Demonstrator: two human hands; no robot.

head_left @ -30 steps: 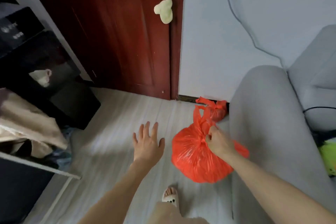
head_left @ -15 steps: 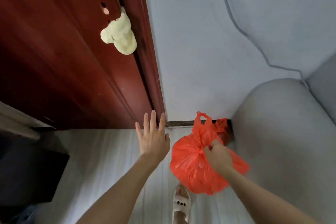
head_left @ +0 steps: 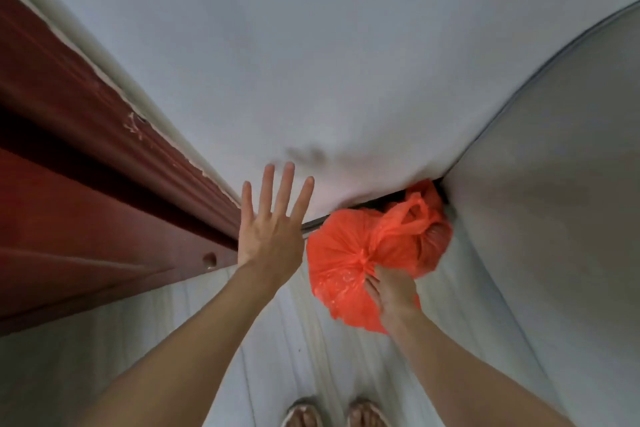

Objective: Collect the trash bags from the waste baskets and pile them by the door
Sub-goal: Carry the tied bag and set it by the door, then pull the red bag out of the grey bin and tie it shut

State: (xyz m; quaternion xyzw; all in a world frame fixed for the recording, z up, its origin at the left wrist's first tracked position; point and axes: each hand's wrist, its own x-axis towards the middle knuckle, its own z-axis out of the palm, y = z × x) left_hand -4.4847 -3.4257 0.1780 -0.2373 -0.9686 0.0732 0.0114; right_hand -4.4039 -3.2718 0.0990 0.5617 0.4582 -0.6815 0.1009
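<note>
Head view looks almost straight down the pale wall point(head_left: 346, 45), which fills the top of the frame from about ten o'clock round to one. The dark red door point(head_left: 86, 191) runs along its left from nine toward the centre, and a grey upholstered sofa arm point(head_left: 554, 218) takes up three to five o'clock. The pale plank floor point(head_left: 294, 357) lies between them. I judge I am at the piling step: my right hand point(head_left: 391, 291), just right of centre toward five o'clock, pinches the knotted neck of the orange trash bag point(head_left: 343, 253), and the bag sits low in the corner where wall, floor and sofa arm meet. Behind it, toward one o'clock, a second orange bag point(head_left: 431, 215) is wedged into the gap at the foot of the wall, touching the one I hold. My left hand point(head_left: 270, 229) is spread flat with straight fingers at centre, holding nothing, near the door frame's edge; whether it touches wall or frame I cannot tell. Next, I think, the bag needs lowering until it rests against the other and the neck let go gently, so it does not roll out from the corner. Whether the bag already rests on the floor is hidden by its own bulk. Motion blur softens the second bag, and my sandalled feet point(head_left: 332, 412) are cut off at six o'clock.
</note>
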